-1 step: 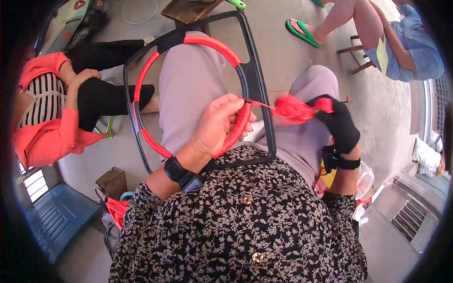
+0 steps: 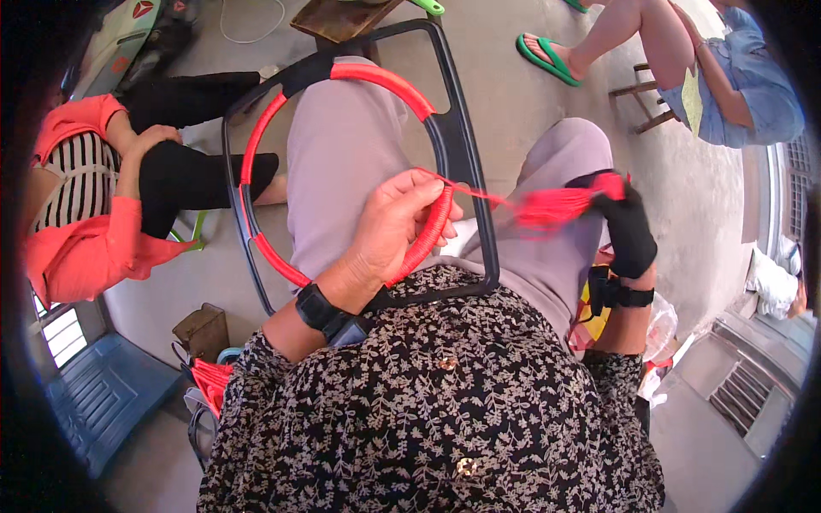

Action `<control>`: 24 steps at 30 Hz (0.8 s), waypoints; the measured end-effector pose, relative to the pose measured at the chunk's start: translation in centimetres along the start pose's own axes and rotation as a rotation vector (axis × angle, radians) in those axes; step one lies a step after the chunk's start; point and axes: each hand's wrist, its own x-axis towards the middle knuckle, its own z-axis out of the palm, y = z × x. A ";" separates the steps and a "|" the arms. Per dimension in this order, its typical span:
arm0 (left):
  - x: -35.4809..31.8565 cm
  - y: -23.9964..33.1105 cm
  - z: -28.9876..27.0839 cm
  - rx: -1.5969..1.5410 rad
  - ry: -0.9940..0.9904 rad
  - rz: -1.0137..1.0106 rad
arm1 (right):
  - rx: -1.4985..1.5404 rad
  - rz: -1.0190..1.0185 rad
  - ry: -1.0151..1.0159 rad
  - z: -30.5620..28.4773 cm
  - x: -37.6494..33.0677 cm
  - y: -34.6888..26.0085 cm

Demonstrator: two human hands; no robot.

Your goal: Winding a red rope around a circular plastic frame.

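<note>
A seated person in a coral top (image 2: 73, 248) sits close on my left, near the frame's (image 2: 466, 162) left edge; little room to swing that way. The black frame lies across my lap, its ring (image 2: 256, 154) wrapped in red cord over most of its round, with a bare black stretch at upper left. My left hand (image 2: 393, 227) is closed on the ring's lower right arc, pinning the last turns. From there a taut cord (image 2: 475, 195) runs right to a red bundle (image 2: 556, 205) gripped in my gloved right hand (image 2: 629, 231). Judgement: wrapping is under way; the next turn calls for passing the bundle through the ring while keeping tension. A second person (image 2: 727, 77) sits well apart at upper right; open floor (image 2: 530, 103) lies between.
</note>
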 end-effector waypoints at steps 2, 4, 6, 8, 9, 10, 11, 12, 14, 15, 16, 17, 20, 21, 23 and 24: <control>0.1 0.0 0.3 -0.039 -0.010 -0.013 | 0.631 -0.252 0.072 -3.1 0.8 3.1; 0.1 -0.1 0.3 -0.052 -0.016 -0.019 | -0.338 -0.528 0.464 -4.3 0.8 3.2; 0.3 -0.1 0.3 -0.042 -0.034 -0.024 | 0.078 -0.462 0.430 -5.6 0.4 4.4; 0.3 0.0 0.4 -0.051 -0.050 -0.038 | 1.043 -0.354 0.083 -7.9 0.7 6.8; 0.3 0.0 0.3 -0.055 -0.049 -0.043 | 1.061 -0.315 0.278 -4.8 0.9 4.7; 0.4 0.0 0.3 -0.058 -0.063 -0.057 | 0.986 -0.344 0.204 -4.1 1.5 4.9; 0.4 0.0 0.2 -0.061 -0.066 -0.064 | 0.921 -0.296 0.225 -1.2 1.1 2.7; 0.5 0.0 0.2 -0.065 -0.075 -0.076 | 0.854 -0.251 0.252 1.7 0.5 0.4; 0.7 0.0 0.3 -0.071 -0.093 -0.077 | 0.627 -0.116 -0.056 3.5 1.5 0.1; 0.8 0.0 0.3 -0.074 -0.104 -0.082 | 0.453 -0.095 -0.204 5.2 1.8 -0.8; 0.9 0.0 0.3 -0.066 -0.099 -0.080 | 0.278 -0.074 -0.349 7.2 1.9 -2.1; 0.8 0.0 0.3 -0.061 -0.091 -0.076 | 0.221 -0.143 -0.416 8.8 1.5 -3.4; 1.2 -0.1 0.1 -0.022 -0.089 -0.051 | 0.102 -0.033 -0.484 10.4 1.0 -3.7; 1.3 -0.2 -0.1 -0.015 -0.093 -0.040 | -0.045 -0.009 -0.499 9.8 1.4 -3.2; 1.3 0.0 -0.1 -0.057 -0.070 -0.069 | -0.170 0.055 -0.471 8.7 1.3 -2.8; 1.5 0.2 0.0 -0.076 -0.056 -0.087 | -0.188 0.044 -0.403 8.5 0.6 -2.6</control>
